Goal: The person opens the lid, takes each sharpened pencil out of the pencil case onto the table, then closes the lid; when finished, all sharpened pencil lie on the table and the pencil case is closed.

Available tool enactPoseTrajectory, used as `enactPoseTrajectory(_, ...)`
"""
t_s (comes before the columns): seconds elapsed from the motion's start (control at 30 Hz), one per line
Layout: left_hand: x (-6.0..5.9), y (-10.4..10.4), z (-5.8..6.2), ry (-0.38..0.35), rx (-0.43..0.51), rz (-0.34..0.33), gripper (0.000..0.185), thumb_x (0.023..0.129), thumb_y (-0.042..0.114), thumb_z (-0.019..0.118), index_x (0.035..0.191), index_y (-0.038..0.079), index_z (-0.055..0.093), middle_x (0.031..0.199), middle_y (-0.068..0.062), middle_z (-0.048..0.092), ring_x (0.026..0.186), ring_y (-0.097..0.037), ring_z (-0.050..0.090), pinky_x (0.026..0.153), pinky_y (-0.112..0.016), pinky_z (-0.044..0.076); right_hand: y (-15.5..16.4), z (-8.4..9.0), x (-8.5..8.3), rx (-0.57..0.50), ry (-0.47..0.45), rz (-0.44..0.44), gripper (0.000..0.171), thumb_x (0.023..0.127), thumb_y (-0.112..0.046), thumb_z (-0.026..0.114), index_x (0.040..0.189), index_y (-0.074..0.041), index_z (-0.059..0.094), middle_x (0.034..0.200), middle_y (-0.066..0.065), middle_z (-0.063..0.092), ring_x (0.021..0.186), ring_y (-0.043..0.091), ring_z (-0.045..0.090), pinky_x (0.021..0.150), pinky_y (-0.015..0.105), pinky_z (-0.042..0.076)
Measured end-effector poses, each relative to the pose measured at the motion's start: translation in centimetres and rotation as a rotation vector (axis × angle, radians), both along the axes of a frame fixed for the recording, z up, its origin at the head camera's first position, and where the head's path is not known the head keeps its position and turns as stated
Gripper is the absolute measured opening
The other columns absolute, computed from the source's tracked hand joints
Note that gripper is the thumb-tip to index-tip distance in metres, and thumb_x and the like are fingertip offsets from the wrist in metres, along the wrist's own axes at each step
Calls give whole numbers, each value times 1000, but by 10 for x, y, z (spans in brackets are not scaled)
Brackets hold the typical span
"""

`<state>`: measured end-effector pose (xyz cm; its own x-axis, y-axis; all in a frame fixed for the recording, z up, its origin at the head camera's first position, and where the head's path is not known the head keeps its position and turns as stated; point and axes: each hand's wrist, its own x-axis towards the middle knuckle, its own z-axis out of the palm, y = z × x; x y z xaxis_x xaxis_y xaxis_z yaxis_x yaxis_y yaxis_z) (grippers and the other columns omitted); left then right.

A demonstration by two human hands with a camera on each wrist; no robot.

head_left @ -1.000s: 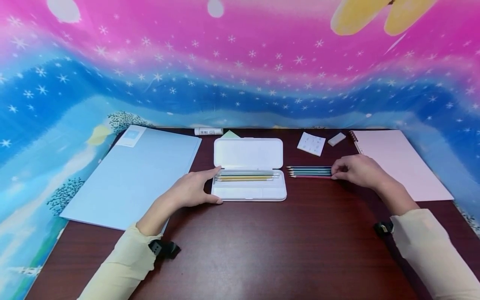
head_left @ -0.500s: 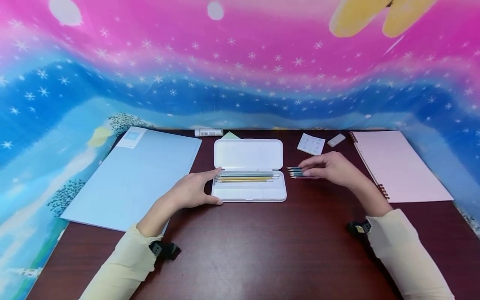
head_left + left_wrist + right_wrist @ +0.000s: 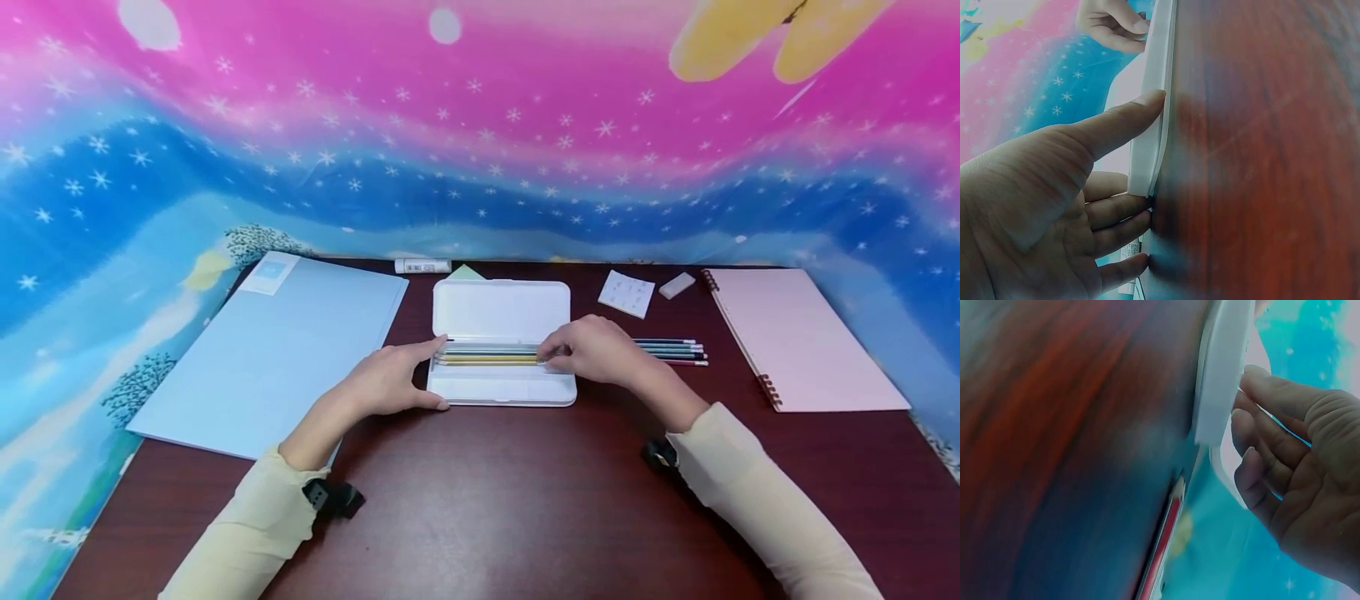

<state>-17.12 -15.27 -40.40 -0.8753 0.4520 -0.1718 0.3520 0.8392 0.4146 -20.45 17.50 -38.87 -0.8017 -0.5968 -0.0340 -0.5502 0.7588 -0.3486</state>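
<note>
An open white pencil case (image 3: 501, 390) lies mid-table, its lid (image 3: 501, 308) tipped back. Several pencils (image 3: 491, 359), one yellow, lie in its rear compartment. My left hand (image 3: 386, 379) holds the case's left end, thumb on the front wall (image 3: 1149, 134) and the other fingers at the end in the left wrist view. Reaching into the case, my right hand (image 3: 600, 350) pinches at the right end of the pencils with thumb and forefinger; the case wall hides these fingertips in the right wrist view. Several loose pencils (image 3: 678, 352) lie right of the case, partly behind this hand.
On the left lies a large light-blue folder (image 3: 277, 358). A pink spiral notebook (image 3: 817, 342) lies at the right. Along the back are a white glue stick (image 3: 423, 266), a green paper corner (image 3: 466, 272), a small patterned paper square (image 3: 627, 293) and a white eraser (image 3: 677, 285).
My right hand has let go of the loose pencils, which stay on the table, and moved left to the pencils in the case. My left hand stays at the case's left end.
</note>
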Motion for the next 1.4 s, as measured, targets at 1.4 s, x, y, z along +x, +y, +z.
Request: enactPoseTrajectory(1.4,1,0,3,-7,-4,-9,98,81,51,81,160,16,33,155,-12,49,140,-31,51,110,-53,44,158,7,20,-289,-251,-416,25,95,-38,71,108,-18,80,106,4,78,91,7,67,78,24,54)
